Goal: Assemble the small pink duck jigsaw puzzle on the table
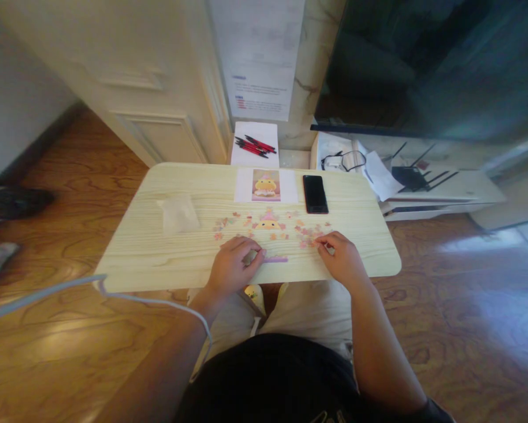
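My left hand (236, 264) rests on the table with thumb and index finger pinched together. Its fingertips are at the left end of a purple strip of joined jigsaw pieces (276, 259); whatever they hold is hidden. My right hand (342, 258) pinches a puzzle piece at the edge of a scatter of pinkish loose pieces (308, 232). Between and beyond the hands lies a partly joined section (269, 222) showing a yellow face with a pink top. More loose pieces (222, 226) spread to its left.
A printed reference picture (266, 185) lies at the table's (132, 252) far edge, beside a black phone (316, 194). A pale wrapper (179, 214) is on the left. Behind stand red pens (256, 147) on paper and a router (409, 176). A cable (158, 300) crosses my left forearm.
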